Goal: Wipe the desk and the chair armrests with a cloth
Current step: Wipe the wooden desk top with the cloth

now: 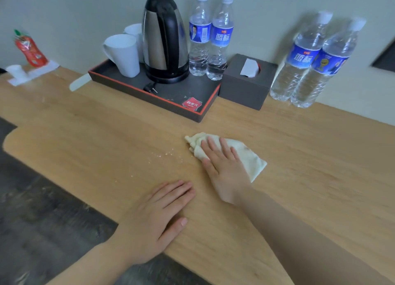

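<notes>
Desk (106, 135): crumbs (164, 155) beside cloth (252, 156).

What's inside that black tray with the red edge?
In the tray stand a kettle and two white mugs, with the kettle's plug and a red card lying flat. The kettle partly hides the second mug.
</notes>
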### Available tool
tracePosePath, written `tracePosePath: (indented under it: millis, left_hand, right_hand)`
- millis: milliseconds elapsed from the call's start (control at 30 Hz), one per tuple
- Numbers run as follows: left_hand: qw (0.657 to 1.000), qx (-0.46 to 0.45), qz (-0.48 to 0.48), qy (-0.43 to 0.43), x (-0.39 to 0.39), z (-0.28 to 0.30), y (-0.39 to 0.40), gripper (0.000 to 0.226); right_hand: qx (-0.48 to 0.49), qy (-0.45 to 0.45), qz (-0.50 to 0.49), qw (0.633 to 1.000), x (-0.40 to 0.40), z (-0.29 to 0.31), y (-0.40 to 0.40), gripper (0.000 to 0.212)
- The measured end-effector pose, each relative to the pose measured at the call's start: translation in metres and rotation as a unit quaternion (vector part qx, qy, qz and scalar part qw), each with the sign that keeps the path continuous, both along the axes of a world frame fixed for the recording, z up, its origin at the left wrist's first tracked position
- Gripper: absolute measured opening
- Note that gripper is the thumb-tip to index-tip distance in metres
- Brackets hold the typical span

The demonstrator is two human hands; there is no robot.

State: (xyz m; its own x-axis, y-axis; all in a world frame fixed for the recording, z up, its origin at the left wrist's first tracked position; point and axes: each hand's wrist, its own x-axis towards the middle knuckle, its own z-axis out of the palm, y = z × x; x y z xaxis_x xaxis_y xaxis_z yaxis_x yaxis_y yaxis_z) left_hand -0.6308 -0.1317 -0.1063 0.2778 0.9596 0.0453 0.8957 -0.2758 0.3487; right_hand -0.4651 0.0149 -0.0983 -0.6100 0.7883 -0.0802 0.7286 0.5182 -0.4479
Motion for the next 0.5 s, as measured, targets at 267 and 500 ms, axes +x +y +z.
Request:
tracePosePath:
  millis: [267, 500]
  left_hand:
    - [0.960, 0.020, 0.275, 0.055, -0.032, -0.006, -0.022, 0.096]
    - [0.912, -0.053, 0.403, 0.058, -0.050, -0.009, -0.018, 0.139]
  right_hand:
    - [0.021, -0.102, -0.137, 0.985, 0.093, 0.001, -0.079, 0.049]
    - [-0.013, -0.123, -0.232, 0.965, 0.028, 0.002, -0.116, 0.058]
